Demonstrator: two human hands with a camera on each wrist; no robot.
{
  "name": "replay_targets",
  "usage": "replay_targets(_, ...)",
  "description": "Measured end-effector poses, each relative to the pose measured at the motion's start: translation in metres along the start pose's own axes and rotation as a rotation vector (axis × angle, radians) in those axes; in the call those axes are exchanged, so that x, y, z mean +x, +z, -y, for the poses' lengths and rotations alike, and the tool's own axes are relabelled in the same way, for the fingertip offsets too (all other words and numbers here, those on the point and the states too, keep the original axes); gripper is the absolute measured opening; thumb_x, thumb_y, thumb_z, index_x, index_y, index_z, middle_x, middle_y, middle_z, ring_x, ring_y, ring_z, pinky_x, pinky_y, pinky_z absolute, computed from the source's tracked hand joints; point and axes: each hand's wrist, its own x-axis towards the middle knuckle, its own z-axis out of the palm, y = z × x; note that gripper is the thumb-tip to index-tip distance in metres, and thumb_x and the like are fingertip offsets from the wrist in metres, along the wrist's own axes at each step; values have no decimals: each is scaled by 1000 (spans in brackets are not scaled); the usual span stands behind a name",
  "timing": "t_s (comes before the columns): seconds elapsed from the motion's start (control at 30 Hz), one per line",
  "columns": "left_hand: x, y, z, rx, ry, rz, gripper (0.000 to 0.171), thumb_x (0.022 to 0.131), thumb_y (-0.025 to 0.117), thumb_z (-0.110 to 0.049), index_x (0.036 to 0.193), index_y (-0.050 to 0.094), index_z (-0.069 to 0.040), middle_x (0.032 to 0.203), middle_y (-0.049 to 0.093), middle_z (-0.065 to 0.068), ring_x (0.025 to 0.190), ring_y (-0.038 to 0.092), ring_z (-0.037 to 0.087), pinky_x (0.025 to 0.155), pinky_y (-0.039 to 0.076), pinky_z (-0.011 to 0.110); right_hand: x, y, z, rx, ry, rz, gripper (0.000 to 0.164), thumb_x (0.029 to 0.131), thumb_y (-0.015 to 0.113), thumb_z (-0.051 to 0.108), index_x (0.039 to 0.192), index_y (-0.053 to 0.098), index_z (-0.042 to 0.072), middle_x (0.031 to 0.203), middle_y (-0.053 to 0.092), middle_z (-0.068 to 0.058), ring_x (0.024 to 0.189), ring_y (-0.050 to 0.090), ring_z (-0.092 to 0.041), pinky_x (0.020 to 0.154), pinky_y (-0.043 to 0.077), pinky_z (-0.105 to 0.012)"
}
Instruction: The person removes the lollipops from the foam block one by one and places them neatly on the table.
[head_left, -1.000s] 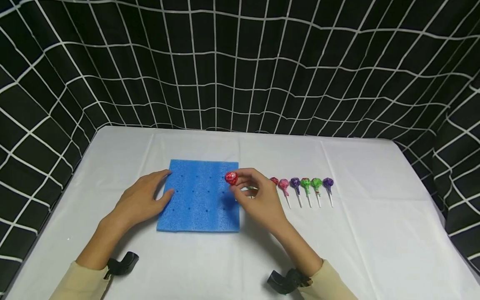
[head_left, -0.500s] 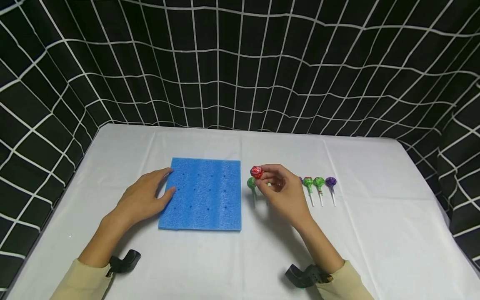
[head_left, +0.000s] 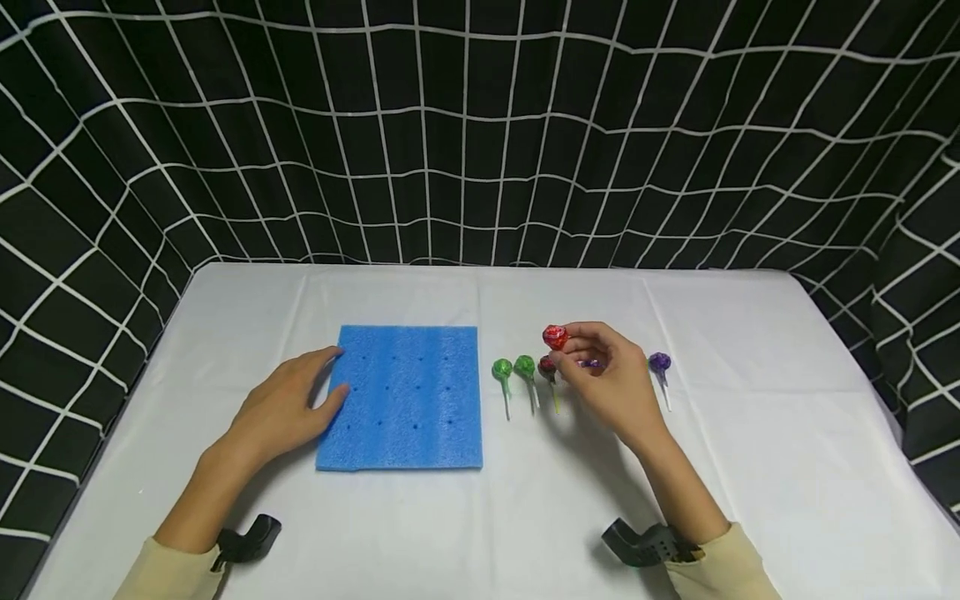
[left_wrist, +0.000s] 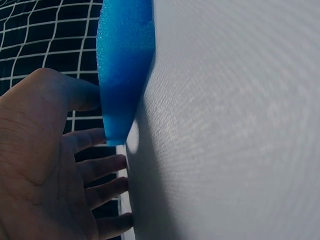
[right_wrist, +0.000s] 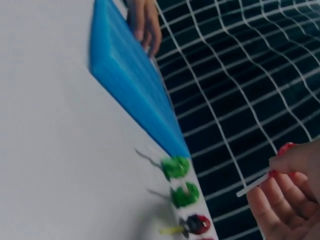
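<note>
A blue foam board (head_left: 405,400) dotted with small holes lies flat on the white table. Along its left edge rests my left hand (head_left: 277,408), its thumb and index finger touching the foam; in the left wrist view the fingers (left_wrist: 107,185) look spread and fairly straight. My right hand (head_left: 615,387) pinches a red-wrapped lollipop (head_left: 555,337) above the row of lollipops. Its white stick (right_wrist: 252,185) sticks out below the thumb in the right wrist view. Two green lollipops (head_left: 502,369) and a dark red lollipop (head_left: 548,367) lie left of this hand. The hand covers others.
At the right end of the row lies a purple lollipop (head_left: 659,362). Another purple wrapper (head_left: 589,363) shows between the right fingers. A black cloth with a white grid (head_left: 450,142) hangs behind the table and at both sides. Black wrist mounts (head_left: 251,538) sit on both forearms.
My right hand has carried the red lollipop rightward, from over the board's right edge to above the lollipop row, uncovering the green ones. The left hand has stayed at the board.
</note>
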Motion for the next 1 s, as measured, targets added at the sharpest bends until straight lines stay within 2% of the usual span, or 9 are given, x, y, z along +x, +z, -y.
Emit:
replay_targets(0.17,-2,0,0,-2,-1,-2,64,105,57,-38,160,44,-7,162,49,24,151,44,48,120,40,67,0,-19,-7,-17,45,-17,29,95,77,9,122,70,1,104,74,-13,87,67,2,72,58,-13)
replay_targets(0.47,-2,-2,-1,1,1,3,64,105,58,-37,160,44,-7,162,48,25,151,44,49,119,40,69,0,-55,-31,-8,117,-75,37,97,76,11,129,63,-4,94,68,17,81,68,3,70,62,-16)
replay_targets(0.7,-2,-1,0,-4,-6,2,64,105,58,-37,160,44,-7,162,48,24,151,44,48,120,39,68,3,-70,-46,-4,157,-77,40,98,75,10,130,61,-8,91,67,19,79,67,7,69,63,-17)
replay_targets(1.0,-1,-1,-1,-6,-6,1,65,105,58,-38,159,44,-5,162,48,25,151,44,49,120,39,69,3,-97,-67,-105,201,-85,41,98,73,10,132,59,-8,88,66,24,77,66,10,65,60,-15)
